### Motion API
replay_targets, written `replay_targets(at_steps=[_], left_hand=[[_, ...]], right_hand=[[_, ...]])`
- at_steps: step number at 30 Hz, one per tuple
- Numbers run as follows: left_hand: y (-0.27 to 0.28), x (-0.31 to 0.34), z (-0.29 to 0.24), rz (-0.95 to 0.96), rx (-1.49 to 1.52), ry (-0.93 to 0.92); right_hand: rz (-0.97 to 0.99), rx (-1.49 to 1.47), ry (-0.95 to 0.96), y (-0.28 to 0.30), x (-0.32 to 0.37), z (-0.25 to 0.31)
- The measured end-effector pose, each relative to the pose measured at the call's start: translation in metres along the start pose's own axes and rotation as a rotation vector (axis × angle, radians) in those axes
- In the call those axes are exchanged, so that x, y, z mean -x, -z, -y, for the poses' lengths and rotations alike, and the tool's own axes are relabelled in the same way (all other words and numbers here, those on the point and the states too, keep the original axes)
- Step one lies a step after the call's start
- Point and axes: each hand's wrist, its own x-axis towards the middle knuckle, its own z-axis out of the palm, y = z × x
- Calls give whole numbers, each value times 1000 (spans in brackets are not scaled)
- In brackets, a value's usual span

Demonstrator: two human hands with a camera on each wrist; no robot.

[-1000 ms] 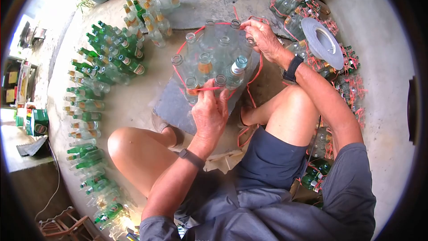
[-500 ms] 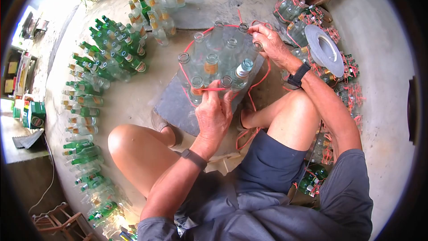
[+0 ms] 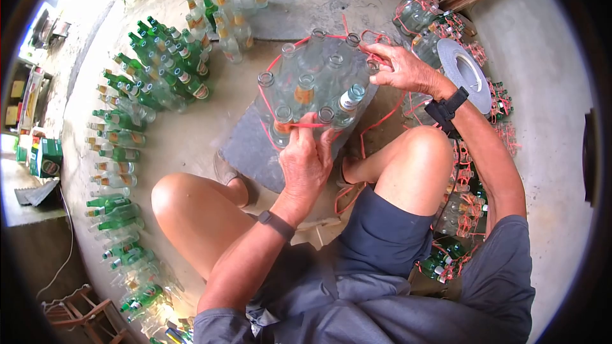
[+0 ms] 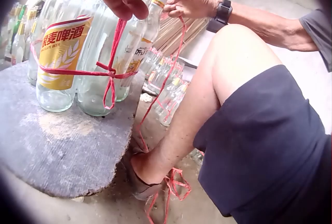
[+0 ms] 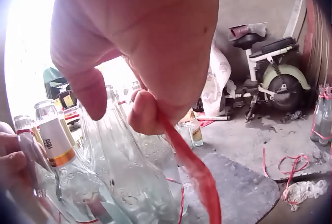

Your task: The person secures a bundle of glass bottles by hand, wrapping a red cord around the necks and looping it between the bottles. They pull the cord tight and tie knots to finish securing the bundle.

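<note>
A cluster of clear glass bottles (image 3: 306,92) stands upright on a dark grey board (image 3: 245,156), ringed by red plastic string (image 4: 67,72). My left hand (image 3: 303,162) grips a stretch of that string by the necks of the nearest bottles. From a knot low on the bottles, the string rises to the left fingers in the left wrist view. At the cluster's far right side, my right hand (image 3: 411,71) pinches a loose length of the string (image 5: 194,167), its fingers close to the bottle necks. The tail runs down past the foot to the floor.
Rows of green and clear bottles (image 3: 159,64) line the floor on the left. Bottles bundled with red string (image 3: 414,13) stand along the right wall, with a roll-like grey ring (image 3: 454,64) over them. An electric scooter (image 5: 275,79) is parked at the back.
My right hand has shifted right, slightly away from the bottle necks, and turned, drawing the string with it. The left hand keeps its hold by the near bottles.
</note>
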Motion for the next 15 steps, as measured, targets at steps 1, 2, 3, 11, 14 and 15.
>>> replay_targets(at_steps=[1,2,3,11,14,15], left_hand=[[0,0,0,0,1,1],[0,0,0,4,0,3],[0,0,-1,7,-2,4],[3,-1,0,7,-17,-8],[1,0,1,0,-23,-13],[1,0,1,-5,-23,-18]], right_hand=[[6,36,-29,-1,2,2],[7,37,-31,-3,3,1],[-43,54,16,-7,4,-1],[-96,338,158,-3,6,4],[-92,364,87,-5,9,9],[-119,382,148,-6,10,8]])
